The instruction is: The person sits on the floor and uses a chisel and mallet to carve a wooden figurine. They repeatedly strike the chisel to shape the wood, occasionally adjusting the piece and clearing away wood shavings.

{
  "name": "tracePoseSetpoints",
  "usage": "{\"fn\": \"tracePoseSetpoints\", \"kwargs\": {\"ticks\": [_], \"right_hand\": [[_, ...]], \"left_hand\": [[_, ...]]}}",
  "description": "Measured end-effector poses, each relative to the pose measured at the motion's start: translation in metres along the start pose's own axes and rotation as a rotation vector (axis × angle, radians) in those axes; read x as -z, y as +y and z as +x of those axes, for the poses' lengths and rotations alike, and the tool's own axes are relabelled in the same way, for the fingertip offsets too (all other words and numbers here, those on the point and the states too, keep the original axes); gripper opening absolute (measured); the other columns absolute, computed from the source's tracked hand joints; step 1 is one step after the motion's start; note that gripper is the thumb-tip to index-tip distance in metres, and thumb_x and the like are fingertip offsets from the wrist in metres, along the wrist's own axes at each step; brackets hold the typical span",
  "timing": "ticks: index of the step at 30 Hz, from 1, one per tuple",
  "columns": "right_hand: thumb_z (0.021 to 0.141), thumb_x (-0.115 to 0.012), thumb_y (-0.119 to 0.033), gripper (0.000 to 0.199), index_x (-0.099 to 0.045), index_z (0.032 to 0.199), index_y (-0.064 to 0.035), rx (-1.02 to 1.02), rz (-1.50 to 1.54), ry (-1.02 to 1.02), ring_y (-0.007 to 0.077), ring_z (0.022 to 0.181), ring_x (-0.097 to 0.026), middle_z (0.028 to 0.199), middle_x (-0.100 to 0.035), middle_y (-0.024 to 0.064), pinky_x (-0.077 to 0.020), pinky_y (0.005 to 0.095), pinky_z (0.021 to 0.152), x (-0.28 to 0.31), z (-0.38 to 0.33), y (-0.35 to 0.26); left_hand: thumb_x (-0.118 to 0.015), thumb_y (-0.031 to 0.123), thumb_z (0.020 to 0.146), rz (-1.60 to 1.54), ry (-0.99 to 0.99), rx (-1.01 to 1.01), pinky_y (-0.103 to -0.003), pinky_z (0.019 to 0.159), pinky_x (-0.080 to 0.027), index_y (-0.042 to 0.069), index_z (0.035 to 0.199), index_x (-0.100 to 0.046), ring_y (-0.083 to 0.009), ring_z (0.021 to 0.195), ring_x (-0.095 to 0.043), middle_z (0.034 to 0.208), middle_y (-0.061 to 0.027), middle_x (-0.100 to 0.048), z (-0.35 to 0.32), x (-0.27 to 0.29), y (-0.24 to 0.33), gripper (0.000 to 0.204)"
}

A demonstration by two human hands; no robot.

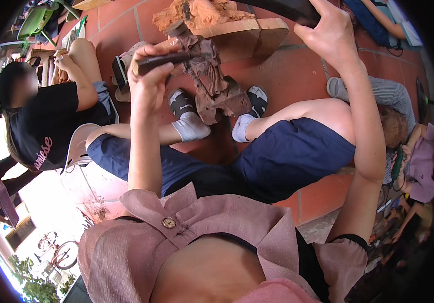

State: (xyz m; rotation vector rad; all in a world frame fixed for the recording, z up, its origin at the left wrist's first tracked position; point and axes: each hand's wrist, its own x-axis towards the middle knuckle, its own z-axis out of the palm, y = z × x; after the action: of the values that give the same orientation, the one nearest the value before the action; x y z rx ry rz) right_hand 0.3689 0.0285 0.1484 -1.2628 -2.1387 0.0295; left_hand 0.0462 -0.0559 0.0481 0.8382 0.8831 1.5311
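A dark brown carved wooden statue (209, 76) stands on the floor between my feet, its rough base leaning slightly to one side. My left hand (149, 76) is wrapped round a chisel (162, 62) with a dark handle. The chisel lies across the statue's upper part, and its cutting tip cannot be made out against the carving. Raised at the far right, my right hand (330, 38) grips a thick, dark, club-like mallet (290, 9). The mallet is apart from the chisel, and its far end runs out of the picture's top.
Beyond the statue, an orange-toned wood carving (197, 14) and a pale wooden block (250, 36) occupy the tiled floor (303, 65). A person in a black shirt (50, 116) sits close on the left. On the right another person holds a green tool (398, 160).
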Motion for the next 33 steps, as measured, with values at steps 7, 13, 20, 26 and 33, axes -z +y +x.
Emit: {"fn": "tracePoseSetpoints", "kwargs": {"ticks": [7,13,20,26,33], "right_hand": [[0.068,-0.067,-0.005,0.036,-0.065,0.103,-0.0031,-0.003,0.026,-0.004,0.0425,0.088,-0.069,0.090,-0.069,0.0231,-0.0541,0.0450,0.075,-0.002,0.007,-0.009],[0.069,-0.067,-0.005,0.035,-0.065,0.104,-0.0024,0.008,-0.006,0.036,0.0420,0.089,-0.070,0.091,-0.069,0.0231,-0.0540,0.0443,0.075,0.001,0.004,-0.010],[0.070,-0.068,-0.006,0.038,-0.064,0.108,-0.0022,0.042,0.003,0.066,0.0398,0.087,-0.071,0.091,-0.068,0.0234,-0.0539,0.0426,0.076,0.004,0.002,-0.013],[0.075,-0.068,-0.008,0.052,-0.060,0.127,-0.0070,-0.146,0.271,-0.061,0.0306,0.088,-0.069,0.099,-0.069,0.0180,-0.0525,0.0379,0.080,0.002,0.010,-0.023],[0.077,-0.064,-0.001,0.079,-0.043,0.153,-0.0148,0.036,-0.258,-0.372,0.0418,0.115,-0.064,0.132,-0.062,0.0250,-0.0522,0.0463,0.097,0.003,0.019,-0.039]], "left_hand": [[-0.066,0.002,0.087,-0.267,-0.094,-0.142,-0.038,0.075,-0.054,0.004,0.111,-0.064,-0.0186,0.079,-0.064,0.089,-0.0059,-0.066,0.095,-0.009,0.000,0.024],[-0.069,0.023,0.097,-0.089,0.005,-0.088,-0.024,0.045,-0.042,0.010,0.087,-0.061,-0.0109,0.048,-0.051,0.063,0.0007,-0.053,0.138,-0.059,-0.046,0.018],[-0.072,0.030,0.096,0.071,0.020,-0.051,-0.025,0.041,-0.039,0.011,0.081,-0.057,-0.0092,0.044,-0.048,0.059,0.0027,-0.049,0.137,-0.070,-0.049,0.029],[-0.075,0.020,0.093,0.111,0.028,-0.173,-0.023,0.041,-0.036,0.012,0.072,-0.056,-0.0061,0.044,-0.045,0.058,0.0038,-0.049,0.125,-0.075,-0.052,0.029],[-0.076,0.008,0.088,0.157,0.052,-0.570,-0.024,0.049,-0.034,0.007,0.062,-0.053,-0.0045,0.053,-0.045,0.065,0.0038,-0.050,0.121,-0.076,-0.062,0.035]]}}
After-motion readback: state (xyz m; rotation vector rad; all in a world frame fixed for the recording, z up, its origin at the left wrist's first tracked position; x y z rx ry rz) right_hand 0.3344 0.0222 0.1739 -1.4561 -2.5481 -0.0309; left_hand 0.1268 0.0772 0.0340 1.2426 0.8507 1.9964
